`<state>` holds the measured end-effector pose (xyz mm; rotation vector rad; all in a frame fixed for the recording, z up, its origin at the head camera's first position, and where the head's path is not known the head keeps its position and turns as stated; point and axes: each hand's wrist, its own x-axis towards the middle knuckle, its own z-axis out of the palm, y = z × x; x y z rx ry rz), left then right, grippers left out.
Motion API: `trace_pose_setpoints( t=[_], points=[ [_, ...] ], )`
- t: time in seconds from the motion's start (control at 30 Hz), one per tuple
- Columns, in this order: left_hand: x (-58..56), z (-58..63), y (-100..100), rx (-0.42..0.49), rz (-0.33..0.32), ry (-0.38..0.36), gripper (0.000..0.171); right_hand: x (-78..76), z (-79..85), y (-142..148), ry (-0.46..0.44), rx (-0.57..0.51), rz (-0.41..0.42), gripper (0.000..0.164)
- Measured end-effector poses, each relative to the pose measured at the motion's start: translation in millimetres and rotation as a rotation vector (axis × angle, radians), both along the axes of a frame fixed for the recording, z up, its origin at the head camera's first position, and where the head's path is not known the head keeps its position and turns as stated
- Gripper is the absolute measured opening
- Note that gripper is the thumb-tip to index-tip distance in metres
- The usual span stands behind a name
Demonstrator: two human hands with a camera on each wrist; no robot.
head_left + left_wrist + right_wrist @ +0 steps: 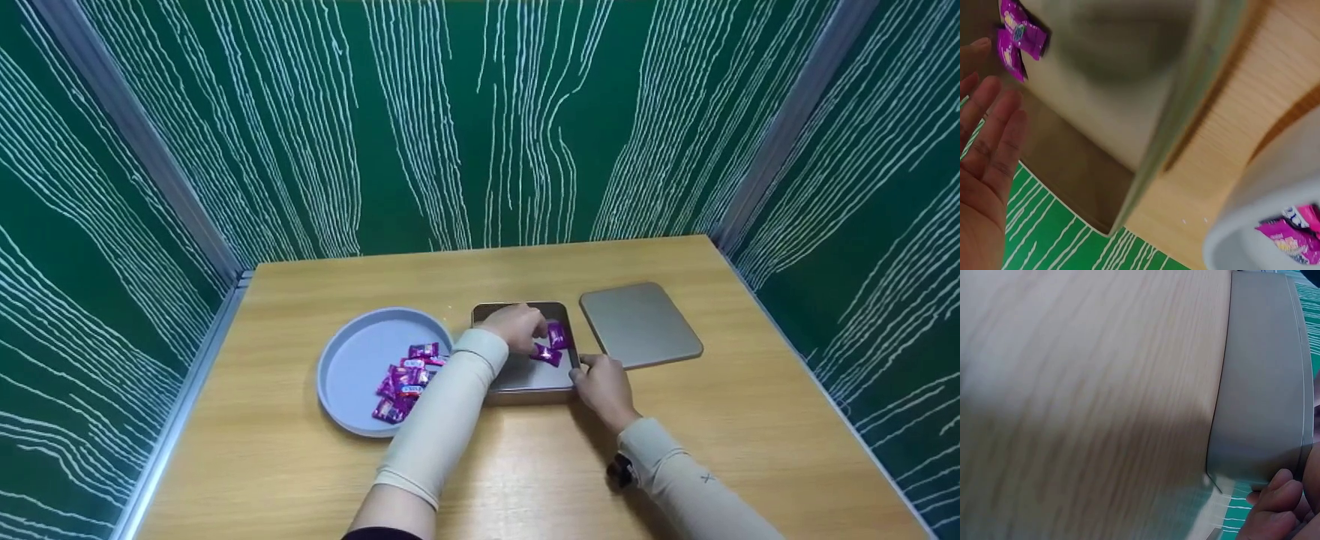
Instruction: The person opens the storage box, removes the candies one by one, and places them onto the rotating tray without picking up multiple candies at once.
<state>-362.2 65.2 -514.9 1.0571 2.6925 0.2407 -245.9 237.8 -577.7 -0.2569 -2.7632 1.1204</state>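
My left hand [516, 327] reaches into a rectangular metal tin [529, 397], close beside purple-wrapped candies [556, 335] at the tin's right side. In the left wrist view its fingers [999, 152] are extended and relaxed, with the candies [1030, 39] just past the fingertips. With thumb and fingers, my right hand [604, 386] grips the tin's right wall near the front corner. The right wrist view shows that hand's curled fingers [1280, 500] at the corner of the tin [1264, 377].
On the left stands a round, light blue-grey tray [349, 360] with a pile of purple candies [405, 379], partly hidden by the left forearm. A flat metal lid [641, 322] lies right of the tin. Green walls with white lines border the wooden table [255, 450].
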Motion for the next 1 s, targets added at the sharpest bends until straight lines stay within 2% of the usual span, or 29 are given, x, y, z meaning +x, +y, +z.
trace_pose_setpoints(
  t=[0.13, 0.23, 0.37, 0.4, 0.43, 0.47, 0.6, 0.77, 0.87, 1.0],
  points=[
    [-3.8, -9.4, 5.0, 0.012, -0.031, 0.002, 0.025, -0.1, -0.7, -0.3, 0.017, 0.019, 0.000, 0.034],
    [-10.4, -22.4, 8.2, 0.027, -0.053, 0.028, 0.021, -0.3, -1.6, -0.2, 0.023, 0.030, -0.004, 0.034],
    [-8.2, -25.0, 11.2, 0.023, -0.064, 0.021, 0.020, -0.2, -2.2, 0.1, 0.032, 0.025, -0.004, 0.033],
    [-4.5, -21.8, 11.6, 0.015, -0.061, 0.005, 0.021, -0.1, -2.1, 0.0, 0.032, 0.022, -0.002, 0.032],
    [-3.5, -22.9, 12.7, 0.006, -0.052, -0.003, 0.023, 0.0, -2.0, 0.0, 0.032, 0.018, 0.000, 0.032],
    [0.8, -18.9, 12.8, -0.009, -0.042, -0.024, 0.024, 0.2, -1.8, 0.0, 0.032, 0.015, 0.003, 0.032],
    [5.6, -22.0, 15.5, -0.055, -0.014, -0.025, 0.025, 0.1, -2.0, -0.2, 0.030, 0.006, 0.006, 0.033],
    [5.1, -28.9, 17.3, -0.067, -0.043, -0.019, 0.016, -0.4, -3.0, 0.9, 0.039, 0.019, 0.005, 0.034],
    [5.8, -29.5, 14.2, -0.060, -0.056, -0.045, 0.014, -0.2, -3.4, 1.2, 0.043, 0.022, 0.007, 0.034],
    [7.5, -27.1, 7.2, -0.048, -0.042, -0.091, 0.014, -0.1, -3.3, 1.2, 0.049, 0.023, 0.009, 0.034]
  ],
)
